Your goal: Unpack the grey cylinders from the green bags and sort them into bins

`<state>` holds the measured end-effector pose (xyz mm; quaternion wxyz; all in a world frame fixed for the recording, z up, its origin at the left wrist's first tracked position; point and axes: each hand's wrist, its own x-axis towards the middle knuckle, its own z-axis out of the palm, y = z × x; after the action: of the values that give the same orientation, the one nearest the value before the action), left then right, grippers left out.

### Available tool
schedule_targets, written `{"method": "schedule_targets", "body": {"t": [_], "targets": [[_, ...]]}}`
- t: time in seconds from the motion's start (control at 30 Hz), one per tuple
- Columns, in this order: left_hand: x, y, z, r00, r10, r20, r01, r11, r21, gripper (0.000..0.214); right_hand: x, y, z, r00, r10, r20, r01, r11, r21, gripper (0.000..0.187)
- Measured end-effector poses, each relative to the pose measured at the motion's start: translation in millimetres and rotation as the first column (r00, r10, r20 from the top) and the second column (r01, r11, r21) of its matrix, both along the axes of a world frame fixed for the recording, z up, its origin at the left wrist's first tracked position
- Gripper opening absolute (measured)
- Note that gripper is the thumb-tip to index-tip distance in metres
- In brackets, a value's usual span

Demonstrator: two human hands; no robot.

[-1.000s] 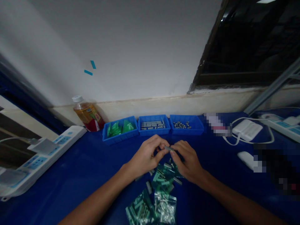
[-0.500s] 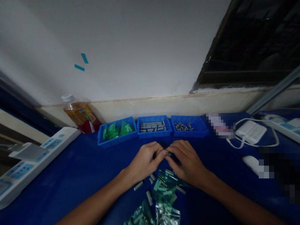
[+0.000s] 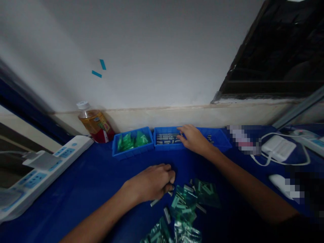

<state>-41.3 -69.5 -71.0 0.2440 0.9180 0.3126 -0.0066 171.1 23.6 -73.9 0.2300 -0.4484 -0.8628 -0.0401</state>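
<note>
My right hand (image 3: 193,139) reaches out over the middle blue bin (image 3: 167,143), which holds grey metal pieces; its fingertips curl down at the bin's right end, and what they touch is hidden. My left hand (image 3: 152,182) rests closed on the blue table, fingers pinched near small grey metal pieces (image 3: 155,202). Just right of that hand lies a heap of small green plastic bags (image 3: 187,202) with more metal pieces among them.
A left blue bin (image 3: 133,148) holds green bags; a right blue bin (image 3: 220,143) holds small metal parts. A drink bottle (image 3: 93,123) stands by the wall. A white power strip (image 3: 43,168) lies left; white adapters and cable (image 3: 277,148) lie right.
My hands were together over the bag heap holding a small metal piece. My right hand has since moved up to the middle bin; my left hand dropped to the table.
</note>
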Motion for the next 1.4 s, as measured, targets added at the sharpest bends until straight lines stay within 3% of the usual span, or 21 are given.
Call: {"method": "schedule_targets", "body": {"t": [0.07,0.17,0.27,0.37,0.47,0.57,0.67,0.8,1.0,1.1,1.23,1.33,1.4], "targets": [[1,3,-2.3,1.000,0.008,0.017,-0.008,0.999,0.033,0.004,0,-7,2.8,0.997,-0.024,-0.075,0.028,0.998,0.048,0.025],[0,12,-6.1,0.991,0.035,0.130,-0.035,0.999,0.001,0.006,7,-38,0.4,0.986,-0.031,-0.164,0.042,0.997,0.061,0.026],[1,22,-12.8,0.932,0.163,0.324,-0.114,0.980,-0.165,0.011,11,-81,-11.7,0.978,-0.001,-0.210,0.003,1.000,0.010,0.025],[6,24,-22.5,0.810,0.342,0.475,-0.180,0.918,-0.353,0.015,4,-114,-25.1,0.977,0.049,-0.206,-0.060,0.997,-0.045,0.027],[13,17,-30.3,0.723,0.424,0.546,-0.138,0.862,-0.487,0.021,-5,-126,-31.9,0.979,0.102,-0.175,-0.115,0.991,-0.066,0.018],[17,6,-30.9,0.698,0.436,0.567,-0.112,0.849,-0.516,0.021,-8,-126,-33.8,0.976,0.116,-0.186,-0.129,0.990,-0.057,0.010],[17,-4,-25.1,0.708,0.407,0.577,-0.165,0.890,-0.426,0.021,-6,-125,-35.7,0.975,0.079,-0.209,-0.091,0.995,-0.050,0.009],[18,-16,-20.2,0.768,0.292,0.570,-0.212,0.956,-0.205,0.022,-4,-128,-37.5,0.965,0.051,-0.257,-0.062,0.997,-0.037,0.017],[17,-22,-19.1,0.801,0.254,0.542,-0.335,0.941,0.055,0.019,-6,-131,-34.2,0.945,0.039,-0.325,-0.069,0.994,-0.080,0.021],[12,-5,-8.4,0.830,0.273,0.487,-0.430,0.869,0.247,0.022,-5,-130,-35.2,0.927,-0.002,-0.374,-0.035,0.995,-0.092,0.018],[6,36,6.2,0.832,0.424,0.357,-0.554,0.676,0.487,0.027,-4,-129,-37.5,0.921,-0.021,-0.388,-0.029,0.992,-0.123,0.021],[10,61,10.1,0.830,0.512,0.224,-0.537,0.620,0.572,0.027,-4,-130,-36.5,0.924,-0.015,-0.383,-0.040,0.990,-0.135,0.021],[16,71,10.2,0.821,0.551,0.148,-0.519,0.614,0.595,0.025,-3,-130,-34.7,0.927,-0.012,-0.375,-0.043,0.990,-0.137,0.021]]}}
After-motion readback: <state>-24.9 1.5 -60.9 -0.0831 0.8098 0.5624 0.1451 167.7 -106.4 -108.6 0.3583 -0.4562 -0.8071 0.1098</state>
